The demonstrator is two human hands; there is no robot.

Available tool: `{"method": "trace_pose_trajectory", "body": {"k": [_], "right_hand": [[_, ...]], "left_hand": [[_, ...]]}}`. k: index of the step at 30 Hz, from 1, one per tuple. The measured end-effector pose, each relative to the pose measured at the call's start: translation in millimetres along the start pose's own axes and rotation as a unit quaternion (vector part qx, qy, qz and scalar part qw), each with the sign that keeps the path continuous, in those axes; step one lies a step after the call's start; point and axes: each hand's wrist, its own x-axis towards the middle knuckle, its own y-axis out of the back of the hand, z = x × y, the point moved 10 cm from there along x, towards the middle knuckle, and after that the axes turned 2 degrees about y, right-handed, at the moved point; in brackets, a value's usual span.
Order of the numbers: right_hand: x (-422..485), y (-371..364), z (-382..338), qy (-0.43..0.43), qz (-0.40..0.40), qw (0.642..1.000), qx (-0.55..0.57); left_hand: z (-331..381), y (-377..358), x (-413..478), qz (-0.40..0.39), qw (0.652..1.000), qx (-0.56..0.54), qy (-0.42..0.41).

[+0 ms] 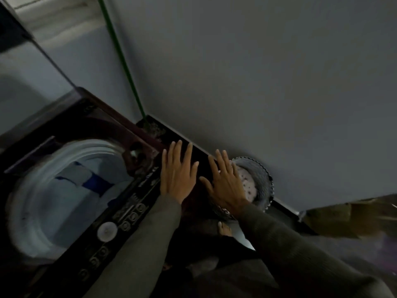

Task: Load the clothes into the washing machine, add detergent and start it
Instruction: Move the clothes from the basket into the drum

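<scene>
A dark top-loading washing machine (71, 130) fills the lower left, its lid raised. White and blue clothes (86, 181) lie inside the pale drum (32, 211). A control panel (120, 216) with round buttons and a white knob runs along the machine's near edge. My left hand (178, 173) hovers flat with fingers spread just right of the panel, holding nothing. My right hand (225, 181) is spread the same way beside it, over a laundry basket (262, 175) that holds a spotted cloth (247, 181). No detergent is visible.
A grey wall (257, 72) takes up the upper right, with a dark skirting strip along its base. A green pole (122, 59) leans into the corner behind the machine. A brown cardboard-like object (348, 218) sits at the right. My bare foot (224, 227) shows below the basket.
</scene>
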Motion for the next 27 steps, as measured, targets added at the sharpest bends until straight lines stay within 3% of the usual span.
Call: {"method": "trace_pose_trajectory", "body": {"k": [7,16,20,27], "right_hand": [[-22.3,-82.3,129.8,-0.046,-0.128,0.991,0.009],[-20.8,-204.7,237.9,-0.065,-0.27,0.96,-0.031],[-7.5,-270.8,262.5,-0.092,-0.315,0.945,-0.012],[21.5,-368.0,272.7,-0.161,-0.323,0.925,0.117]], "left_hand": [[103.2,-111.2,23.0,-0.104,0.994,0.008,-0.038],[120.1,-280.9,31.4,-0.246,0.969,-0.013,-0.009],[108.2,-337.2,32.6,-0.255,0.965,-0.064,0.021],[84.3,-419.8,28.8,-0.251,0.962,-0.108,0.031]]}}
